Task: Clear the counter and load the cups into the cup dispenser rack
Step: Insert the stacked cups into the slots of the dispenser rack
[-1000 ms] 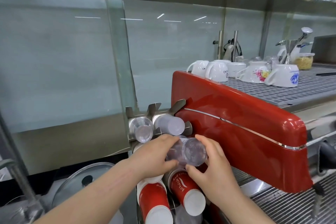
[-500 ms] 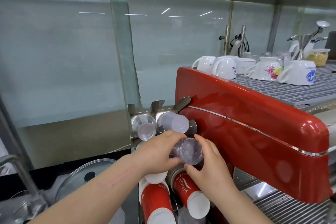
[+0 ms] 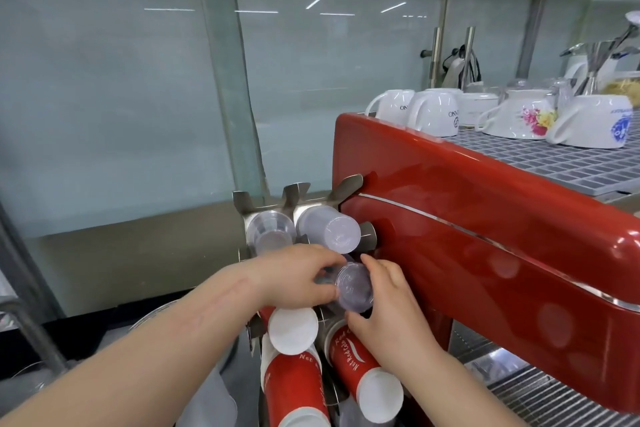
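Two bare hands close around one stack of clear plastic cups [image 3: 353, 288], feeding it base-outward into a middle slot of the cup dispenser rack [image 3: 294, 192]. Coming in from seven o'clock, the left hand [image 3: 294, 279] curls its fingers over the stack's upper left side, with the thumb underneath. Coming in from five o'clock, the right hand [image 3: 391, 302] pinches the stack's right edge, fingertips at its top and thumb below. How deep the stack already sits cannot be told, since the hands hide the slot's mouth. At twelve o'clock from the grip, two more clear stacks [image 3: 327, 229] fill the rack's top row side by side. At six o'clock, red paper cup stacks [image 3: 360, 371] with white bases jut toward the camera from the lower slots. At three o'clock, just beside the rack, stands a red espresso machine [image 3: 485, 229], and white ceramic cups [image 3: 433, 113] sit upside down on its top grid at one o'clock. To seat the stack well, it seems best to keep it in line with the slot, push evenly from both sides so the thin plastic does not buckle, and avoid knocking the neighbouring stacks out of place.
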`<state>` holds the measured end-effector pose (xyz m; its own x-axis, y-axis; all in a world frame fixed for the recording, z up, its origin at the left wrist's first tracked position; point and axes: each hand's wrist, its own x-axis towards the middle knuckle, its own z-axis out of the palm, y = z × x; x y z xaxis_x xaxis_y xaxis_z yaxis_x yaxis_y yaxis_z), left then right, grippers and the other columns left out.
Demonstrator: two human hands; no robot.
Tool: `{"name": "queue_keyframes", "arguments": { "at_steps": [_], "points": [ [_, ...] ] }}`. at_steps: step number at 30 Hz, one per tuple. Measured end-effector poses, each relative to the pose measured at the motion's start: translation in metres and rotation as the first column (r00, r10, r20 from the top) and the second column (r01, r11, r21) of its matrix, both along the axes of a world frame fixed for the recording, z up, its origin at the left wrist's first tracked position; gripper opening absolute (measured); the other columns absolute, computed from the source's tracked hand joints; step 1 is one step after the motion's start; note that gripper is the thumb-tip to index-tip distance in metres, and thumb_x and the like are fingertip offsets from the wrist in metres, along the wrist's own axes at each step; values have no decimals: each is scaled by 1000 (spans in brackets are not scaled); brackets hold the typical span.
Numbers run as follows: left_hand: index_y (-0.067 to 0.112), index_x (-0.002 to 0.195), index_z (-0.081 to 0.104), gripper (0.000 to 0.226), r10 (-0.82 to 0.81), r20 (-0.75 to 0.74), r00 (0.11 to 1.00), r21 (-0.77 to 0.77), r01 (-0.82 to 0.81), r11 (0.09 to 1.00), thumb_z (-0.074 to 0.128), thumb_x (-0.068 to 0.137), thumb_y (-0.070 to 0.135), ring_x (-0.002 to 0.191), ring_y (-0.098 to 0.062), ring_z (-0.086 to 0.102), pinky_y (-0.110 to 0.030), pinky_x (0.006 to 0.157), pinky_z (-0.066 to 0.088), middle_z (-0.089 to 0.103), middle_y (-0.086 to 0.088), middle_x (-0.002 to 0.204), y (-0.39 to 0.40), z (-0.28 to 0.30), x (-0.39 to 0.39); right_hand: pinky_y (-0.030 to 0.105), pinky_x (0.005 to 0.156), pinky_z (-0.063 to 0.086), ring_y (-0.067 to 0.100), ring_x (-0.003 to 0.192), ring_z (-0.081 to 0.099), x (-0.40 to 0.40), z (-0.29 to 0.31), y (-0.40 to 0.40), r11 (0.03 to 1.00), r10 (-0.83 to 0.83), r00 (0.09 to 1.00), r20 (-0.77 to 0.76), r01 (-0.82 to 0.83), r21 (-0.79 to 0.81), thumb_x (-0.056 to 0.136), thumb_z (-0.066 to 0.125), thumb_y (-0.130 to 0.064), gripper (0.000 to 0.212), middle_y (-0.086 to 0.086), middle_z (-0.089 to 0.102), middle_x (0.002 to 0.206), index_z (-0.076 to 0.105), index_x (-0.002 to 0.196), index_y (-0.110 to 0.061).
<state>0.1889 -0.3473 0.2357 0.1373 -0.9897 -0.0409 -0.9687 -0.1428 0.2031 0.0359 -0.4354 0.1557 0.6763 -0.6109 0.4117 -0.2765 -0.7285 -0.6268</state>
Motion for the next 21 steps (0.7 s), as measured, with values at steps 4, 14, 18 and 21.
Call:
{"name": "queue_keyframes", "arguments": {
  "at_steps": [4,14,18,21],
  "points": [
    [23,119,56,34,26,-12,1000,74,-25,997,53,89,38,103,-18,60,-40,92,49,65,3,113,-3,-7,3,19,103,32,16,132,38,7,-1,-2,996,3,994,-105,-12,-86,84,67,-28,75,-3,30,146,26,147,-19],
    [25,114,54,37,48,-42,998,141,-41,989,45,84,44,102,-20,60,-44,92,50,64,2,113,-7,-11,9,20,104,31,18,133,36,18,4,-5,983,-38,971,-234,-6,-186,86,63,-23,78,2,28,146,18,149,-15],
    [24,112,56,35,52,-57,997,140,-44,989,48,84,44,102,-19,61,-44,92,50,65,2,111,-4,-10,9,22,106,32,18,133,35,15,4,-3,984,-25,961,-276,-26,-177,85,64,-26,85,1,26,146,12,151,-15],
    [25,116,58,30,46,-71,996,144,-36,989,51,91,40,103,-17,60,-41,93,49,65,4,113,-1,-7,6,23,105,33,19,133,35,12,7,0,985,-23,949,-313,-32,-170,85,64,-30,87,2,27,145,10,151,-14]
  ]
}}
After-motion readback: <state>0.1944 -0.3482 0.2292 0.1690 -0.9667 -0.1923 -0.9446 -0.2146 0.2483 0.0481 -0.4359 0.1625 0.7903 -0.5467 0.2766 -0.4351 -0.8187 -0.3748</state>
